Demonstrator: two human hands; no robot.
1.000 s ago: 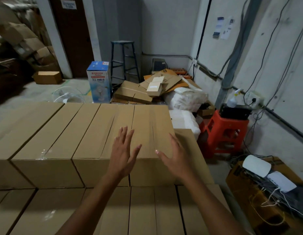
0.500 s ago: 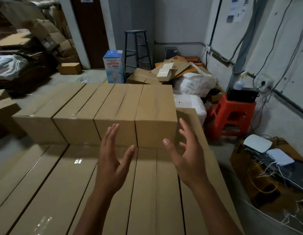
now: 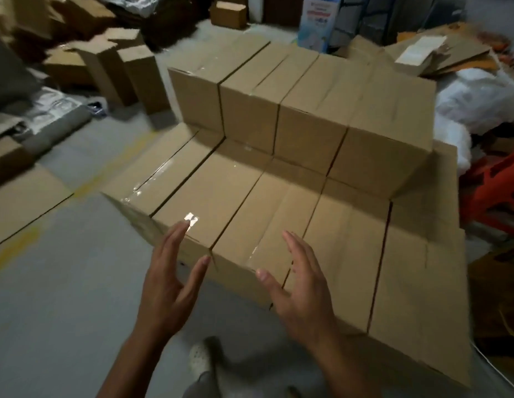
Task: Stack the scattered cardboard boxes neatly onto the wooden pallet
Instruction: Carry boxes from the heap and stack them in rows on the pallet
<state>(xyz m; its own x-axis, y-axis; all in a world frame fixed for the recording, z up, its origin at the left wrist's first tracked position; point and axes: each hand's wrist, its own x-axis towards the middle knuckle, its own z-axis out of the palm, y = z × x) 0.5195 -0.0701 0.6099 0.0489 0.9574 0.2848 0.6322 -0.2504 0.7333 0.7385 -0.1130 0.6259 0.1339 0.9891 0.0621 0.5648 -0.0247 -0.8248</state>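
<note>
With the left hand [image 3: 172, 282] and right hand [image 3: 303, 291] both spread open and empty over the near edge of the stacked cardboard boxes [image 3: 278, 222] (pallet hidden beneath), take a loose box [image 3: 142, 76] from the floor [image 3: 63, 305] by opposite sides and seat it flush against the upper row [image 3: 313, 110].

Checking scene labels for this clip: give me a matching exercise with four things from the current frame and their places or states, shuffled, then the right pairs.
Things:
1 upper row of boxes
2 blue and white box
3 red stool
4 left hand

Places or states:
A far right edge of the view
B open, fingers straight, holding nothing
C stacked on the rear of the lower boxes
D top edge of the view

Pairs: 1-C, 2-D, 3-A, 4-B
</note>
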